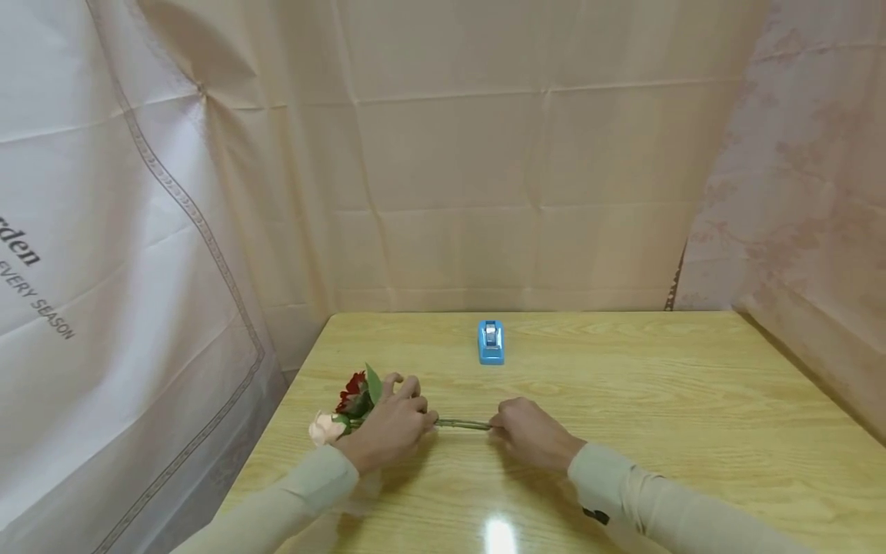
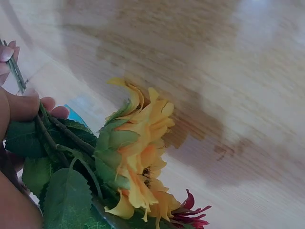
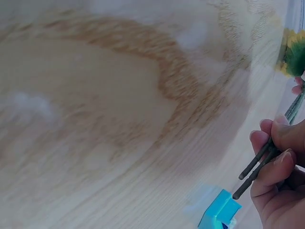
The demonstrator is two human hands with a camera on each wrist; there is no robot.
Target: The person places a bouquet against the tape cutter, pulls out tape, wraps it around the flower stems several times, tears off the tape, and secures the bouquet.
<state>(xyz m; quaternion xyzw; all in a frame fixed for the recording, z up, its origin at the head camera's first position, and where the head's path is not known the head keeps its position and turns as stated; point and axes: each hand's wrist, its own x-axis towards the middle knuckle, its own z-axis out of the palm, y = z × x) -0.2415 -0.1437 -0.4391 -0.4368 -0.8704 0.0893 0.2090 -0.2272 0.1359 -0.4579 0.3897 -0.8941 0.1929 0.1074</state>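
Observation:
Several flowers lie as a bunch at the left of the table, their stems [image 1: 462, 424] running to the right. A red flower [image 1: 351, 391] and a pale flower [image 1: 325, 428] show in the head view. The left wrist view shows a yellow flower [image 2: 138, 157] with green leaves [image 2: 69, 198] and dark red petals [image 2: 190, 212] below it. My left hand [image 1: 393, 425] pinches the stems just behind the leaves. My right hand [image 1: 529, 432] pinches them near their cut ends [image 3: 245, 183], which poke out past the fingertips.
A blue tape dispenser [image 1: 491, 343] stands near the back of the wooden table [image 1: 657, 385], beyond the hands. Fabric sheets [image 1: 443, 154] hang behind the table and along both sides.

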